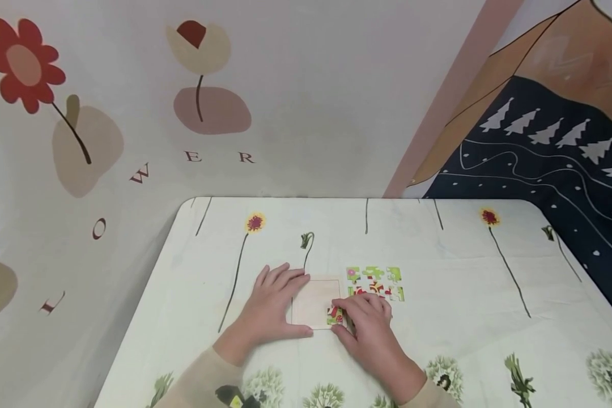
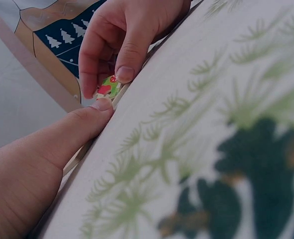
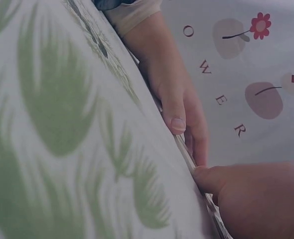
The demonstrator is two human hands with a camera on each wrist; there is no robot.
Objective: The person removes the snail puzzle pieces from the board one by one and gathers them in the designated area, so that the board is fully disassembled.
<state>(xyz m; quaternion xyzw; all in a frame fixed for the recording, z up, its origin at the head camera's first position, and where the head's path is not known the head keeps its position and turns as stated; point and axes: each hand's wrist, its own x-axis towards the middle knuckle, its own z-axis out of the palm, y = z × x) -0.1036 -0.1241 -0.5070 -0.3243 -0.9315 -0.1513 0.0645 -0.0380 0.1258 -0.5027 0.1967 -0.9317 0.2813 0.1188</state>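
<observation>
Left hand (image 1: 272, 306) flat, fingers straight, pressing the puzzle tray (image 1: 313, 300). Right hand (image 1: 369, 331) pinches a puzzle piece (image 1: 335, 316) at tray corner; loose pieces (image 1: 374, 283) just beyond it.

The head view looks forward and down from above onto the puzzle tray (image 1: 316, 302), taking in the whole table (image 1: 464, 283) and the walls behind it. The left wrist view sits low on the tablecloth, very near, facing along the left hand (image 2: 47, 149) toward the tray's corner, where the right hand (image 2: 129, 37) shows. The right wrist view sits equally low on the tray's other side, facing back at the left hand (image 3: 172, 94). All three views share the tray's near edge.
</observation>
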